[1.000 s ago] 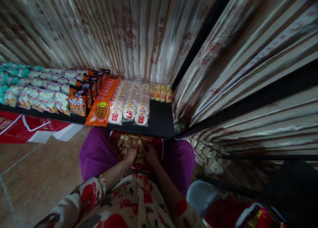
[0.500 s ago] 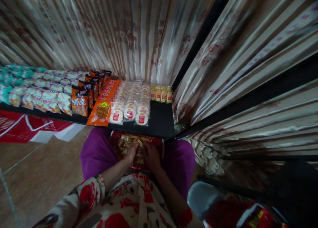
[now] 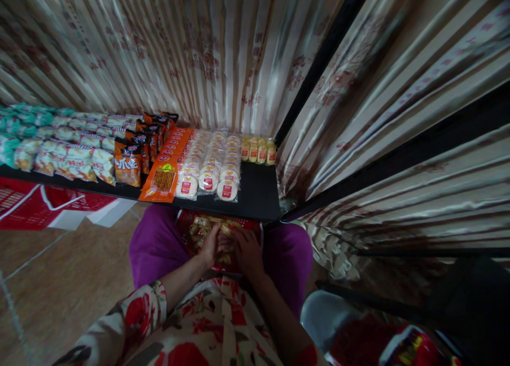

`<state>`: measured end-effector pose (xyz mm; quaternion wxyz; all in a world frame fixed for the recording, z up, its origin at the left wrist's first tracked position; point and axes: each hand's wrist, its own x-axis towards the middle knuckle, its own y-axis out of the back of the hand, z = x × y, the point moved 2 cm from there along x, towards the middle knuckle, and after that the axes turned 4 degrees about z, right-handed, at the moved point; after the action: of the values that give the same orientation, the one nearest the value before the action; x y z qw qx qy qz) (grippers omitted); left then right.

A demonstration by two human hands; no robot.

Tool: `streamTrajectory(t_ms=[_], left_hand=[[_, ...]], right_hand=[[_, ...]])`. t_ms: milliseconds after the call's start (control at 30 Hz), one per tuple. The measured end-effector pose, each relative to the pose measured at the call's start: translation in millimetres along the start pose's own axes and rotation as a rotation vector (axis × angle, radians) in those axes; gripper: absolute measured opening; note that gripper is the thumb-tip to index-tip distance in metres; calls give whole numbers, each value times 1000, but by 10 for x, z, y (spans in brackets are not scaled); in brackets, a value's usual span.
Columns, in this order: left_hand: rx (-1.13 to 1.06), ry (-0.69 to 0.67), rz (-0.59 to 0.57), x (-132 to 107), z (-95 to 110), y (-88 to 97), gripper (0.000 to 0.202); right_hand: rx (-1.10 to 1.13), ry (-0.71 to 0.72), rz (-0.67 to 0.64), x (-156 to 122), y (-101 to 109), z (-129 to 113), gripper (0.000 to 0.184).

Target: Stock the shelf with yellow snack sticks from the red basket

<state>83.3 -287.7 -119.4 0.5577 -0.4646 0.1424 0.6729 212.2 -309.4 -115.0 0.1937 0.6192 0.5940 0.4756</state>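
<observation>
A red bag [image 3: 186, 222] full of small yellow-wrapped snack packets [image 3: 198, 228] lies between my knees, below the shelf edge. My left hand [image 3: 210, 245] is closed at the near side of a yellow snack packet [image 3: 227, 229]. Over the same packet, from the right, curve the fingers of my right hand [image 3: 247, 247]. Both hands sit close together above the bag; dim light and the fingers hide part of what they grip. Four-across yellow packets like it stand as a short row of several snack packets [image 3: 262, 152] on the black shelf [image 3: 258, 193].
Left of that row are round white crackers [image 3: 207, 181] in clear wrap, orange flat packs [image 3: 158, 185], orange-black bags [image 3: 128, 167] and white bags [image 3: 82, 161]. A red box [image 3: 19, 201] is under the shelf. Curtains [image 3: 223, 52] and a dark post [image 3: 319, 68] enclose the space.
My right hand has turned and its fingers now lie further over the yellow packet. The left hand has shifted only slightly. Shelf goods have not moved.
</observation>
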Motion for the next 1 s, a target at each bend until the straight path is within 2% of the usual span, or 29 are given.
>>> streamTrajectory(t_ms=[267,567,833,1000], left_hand=[[29,9,-42,-76,72,10,48],[-2,4,-79,-151,101,-52,22],[-74,42,-154,-233,111,-119,17],[-49,28,-199,-288,133,-169,12]], right_hand=[[47,76,39,36,156,-12,32],[59,109,112,31,304,-7,30],[18,81,216,48,329,11,28],[20,9,297,65,344,26,27]])
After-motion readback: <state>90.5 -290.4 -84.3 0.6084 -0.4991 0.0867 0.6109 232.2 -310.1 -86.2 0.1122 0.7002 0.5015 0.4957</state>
